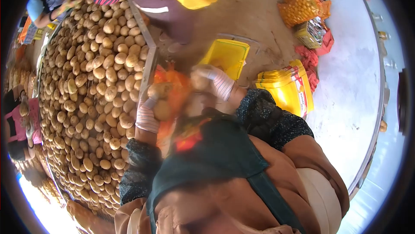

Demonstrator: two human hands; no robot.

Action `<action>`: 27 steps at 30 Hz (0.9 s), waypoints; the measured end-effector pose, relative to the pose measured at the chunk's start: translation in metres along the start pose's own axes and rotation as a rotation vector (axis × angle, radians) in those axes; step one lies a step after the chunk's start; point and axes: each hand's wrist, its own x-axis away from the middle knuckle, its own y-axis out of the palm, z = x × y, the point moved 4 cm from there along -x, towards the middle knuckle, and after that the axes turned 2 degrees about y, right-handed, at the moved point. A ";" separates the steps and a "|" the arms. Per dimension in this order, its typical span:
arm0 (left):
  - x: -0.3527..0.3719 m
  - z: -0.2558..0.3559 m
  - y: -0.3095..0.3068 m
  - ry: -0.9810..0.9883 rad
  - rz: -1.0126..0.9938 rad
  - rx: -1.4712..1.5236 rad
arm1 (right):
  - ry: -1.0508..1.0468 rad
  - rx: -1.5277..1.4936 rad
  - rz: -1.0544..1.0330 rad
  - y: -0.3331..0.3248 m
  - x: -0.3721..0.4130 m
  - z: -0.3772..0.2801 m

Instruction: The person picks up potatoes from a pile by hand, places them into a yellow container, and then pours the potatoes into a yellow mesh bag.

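Note:
In the head view, my left hand (148,112), in a dirty glove with a white cuff, is closed around a potato (159,89) at the edge of the potato heap (90,82). A second round potato (163,110) shows just beside its fingers. My right hand (212,78), gloved the same way, grips another potato (199,80), though motion blurs its fingertips. Between the two hands an orange mesh bag (176,88) hangs near the front of my dark green apron (207,147).
A metal rail (149,59) borders the heap. A yellow crate (233,59) and stacked yellow bags (285,89) lie ahead. A filled orange net sack (300,7) stands beside a white table (346,82). Other people work around the heap, one in a pink garment (26,121).

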 end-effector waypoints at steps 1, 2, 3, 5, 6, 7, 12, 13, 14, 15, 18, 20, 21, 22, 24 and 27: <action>-0.013 -0.010 -0.006 0.025 0.017 -0.081 | 0.035 -0.008 0.068 -0.019 0.001 0.005; -0.024 -0.028 -0.008 -0.037 0.012 -0.084 | 0.052 -0.071 0.104 -0.037 0.004 0.007; -0.032 -0.043 -0.009 -0.096 0.010 -0.089 | 0.071 -0.135 0.138 -0.052 0.008 0.008; -0.038 -0.063 0.004 -0.228 0.006 -0.068 | 0.102 -0.106 0.323 -0.093 0.014 0.012; -0.039 -0.070 0.019 -0.262 0.006 -0.057 | 0.116 -0.102 0.436 -0.119 0.011 0.016; -0.040 -0.077 0.037 -0.294 0.004 -0.046 | 0.129 -0.097 0.549 -0.145 0.006 0.019; -0.074 -0.124 0.099 -0.444 -0.136 0.114 | 0.018 -0.200 0.679 -0.183 0.016 -0.001; -0.077 -0.127 0.113 -0.534 -0.186 0.243 | 0.021 -0.194 0.667 -0.190 0.016 -0.005; -0.080 -0.128 0.124 -0.621 -0.232 0.375 | 0.028 -0.186 0.654 -0.196 0.018 -0.005; -0.089 -0.133 0.112 -0.563 -0.178 0.255 | -0.022 0.037 0.541 -0.206 0.018 -0.005; -0.069 -0.098 0.116 -0.247 0.206 -0.164 | -0.169 0.572 0.128 -0.255 0.011 0.016; -0.069 -0.100 0.067 -0.047 -0.002 -0.282 | -0.138 0.605 0.023 -0.245 0.013 0.019; -0.057 -0.093 0.048 -0.069 0.028 -0.235 | -0.122 0.655 0.059 -0.223 0.012 0.013; -0.044 -0.086 0.029 -0.090 0.060 -0.187 | -0.104 0.704 0.094 -0.201 0.012 0.007; -0.006 -0.063 0.014 -0.145 0.287 -0.151 | 0.201 0.166 0.356 -0.172 0.001 0.013; 0.042 -0.042 -0.026 0.029 0.430 -0.097 | 0.168 0.540 0.331 -0.109 -0.022 0.018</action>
